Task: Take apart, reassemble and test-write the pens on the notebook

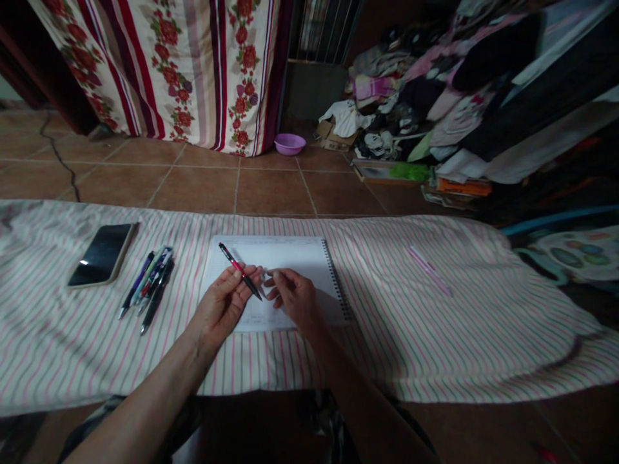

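Observation:
My left hand (223, 303) is closed around a red and black pen (239, 269) that slants up to the left over a white spiral notebook (290, 258). My right hand (291, 295) sits beside it with fingers pinched near the pen's lower tip; something small and pale may be between them, but I cannot make it out. The notebook lies open on a striped cloth (435, 322). Both hands rest over the notebook's lower half.
A dark phone (102, 254) and a bunch of several pens (149, 283) lie left of the notebook. A pink pen (429, 270) lies to the right. Beyond the cloth are a tiled floor, a purple bowl (289, 144), a floral curtain and piled clothes (425, 96).

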Available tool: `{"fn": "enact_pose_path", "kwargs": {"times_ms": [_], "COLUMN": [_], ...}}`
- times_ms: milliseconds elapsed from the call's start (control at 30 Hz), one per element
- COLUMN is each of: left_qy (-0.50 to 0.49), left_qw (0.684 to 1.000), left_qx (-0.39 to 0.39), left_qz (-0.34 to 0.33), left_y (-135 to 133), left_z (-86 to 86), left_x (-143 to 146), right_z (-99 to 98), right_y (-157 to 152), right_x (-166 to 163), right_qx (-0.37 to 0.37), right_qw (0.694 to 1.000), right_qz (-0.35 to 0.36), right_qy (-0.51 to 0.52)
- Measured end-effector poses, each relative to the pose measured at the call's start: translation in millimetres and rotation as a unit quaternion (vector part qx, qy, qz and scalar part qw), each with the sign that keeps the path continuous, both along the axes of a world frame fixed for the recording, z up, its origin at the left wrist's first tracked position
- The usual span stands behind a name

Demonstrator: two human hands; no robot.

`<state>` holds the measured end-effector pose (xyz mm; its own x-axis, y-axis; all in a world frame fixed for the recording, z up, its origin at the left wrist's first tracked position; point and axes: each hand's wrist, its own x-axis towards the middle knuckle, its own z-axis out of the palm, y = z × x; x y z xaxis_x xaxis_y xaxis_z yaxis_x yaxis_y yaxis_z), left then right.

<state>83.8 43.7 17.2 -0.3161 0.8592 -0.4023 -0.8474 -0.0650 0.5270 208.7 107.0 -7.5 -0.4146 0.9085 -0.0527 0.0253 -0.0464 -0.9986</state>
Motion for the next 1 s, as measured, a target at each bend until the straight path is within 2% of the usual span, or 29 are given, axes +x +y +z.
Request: {"fn": "enact_pose_path", "kwargs": {"times_ms": [233,367,500,600,667,733,800,900,1000], "left_qy": [0.001,0.021,0.080,0.154,0.227,0.324,0.455,0.662,0.790], "left_qw": [1.000,1.000,0.995,0.979,0.956,0.921,0.866,0.732,0.598], "left_qx": [0.009,0.011,0.027,0.042,0.055,0.053,0.034,0.038,0.062], "left_qz": [0.019,0.004,-0.062,-0.129,-0.176,-0.208,-0.203,-0.153,-0.118], "left_y": [6,6,3,-1,-4,-7,-9,-12,-14], "left_z": [-0.4,-4.3,-4.4,-2.3,-2.6,-4.6,-7.0,-7.7,-5.9], "left_x": [-4,-4,-1,4,6,5,0,-11,-19], "right_z": [8.2,6.6,7.4,13.0,17.2,19.9,20.9,20.4,19.5], "right_y": [-3,0,3,2,1,1,3,5,3], "right_x": [0,1,3,5,7,9,12,14,11], "right_qx": [-0.069,-0.054,-0.028,-0.040,-0.059,-0.088,-0.127,-0.181,-0.221], "right_qw": [0.997,0.998,0.998,0.997,0.995,0.992,0.986,0.972,0.952], "right_qz": [0.018,-0.005,-0.043,-0.020,0.004,0.022,0.038,0.066,0.084], "right_qy": [0.033,0.029,0.036,0.063,0.080,0.092,0.103,0.135,0.194]}}
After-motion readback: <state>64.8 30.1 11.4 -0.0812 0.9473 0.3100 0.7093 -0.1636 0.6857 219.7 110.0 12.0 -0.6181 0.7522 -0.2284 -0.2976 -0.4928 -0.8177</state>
